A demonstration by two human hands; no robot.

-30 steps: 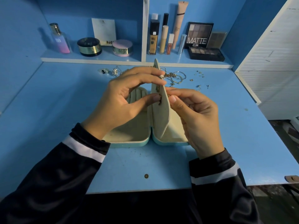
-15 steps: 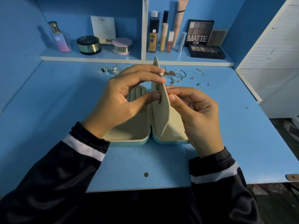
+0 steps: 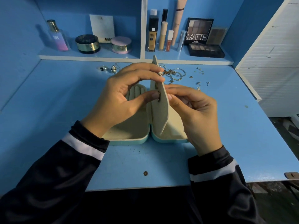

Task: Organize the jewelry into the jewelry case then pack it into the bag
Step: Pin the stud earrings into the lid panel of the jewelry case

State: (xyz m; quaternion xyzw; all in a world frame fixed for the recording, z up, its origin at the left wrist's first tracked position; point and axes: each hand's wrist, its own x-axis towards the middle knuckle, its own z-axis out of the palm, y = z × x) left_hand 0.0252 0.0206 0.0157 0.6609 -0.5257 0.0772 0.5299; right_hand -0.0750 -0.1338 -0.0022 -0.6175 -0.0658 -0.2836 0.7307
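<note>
Jewelry case [image 3: 129, 133] lies open on the bench [image 3: 48, 110]; your left hand [image 3: 119, 101] and right hand [image 3: 197, 113] pinch its upright earring panel [image 3: 160, 113], seemingly fixing an earring [image 3: 158, 96]. Next, fetch the loose jewelry [image 3: 175, 74] behind.

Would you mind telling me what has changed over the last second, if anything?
Nothing visibly changed. The left hand still pinches the upright padded flap of the open jewelry case, thumb by a small earring; the right hand still pinches at the flap's other face. Loose jewelry stays on the desk.
</note>
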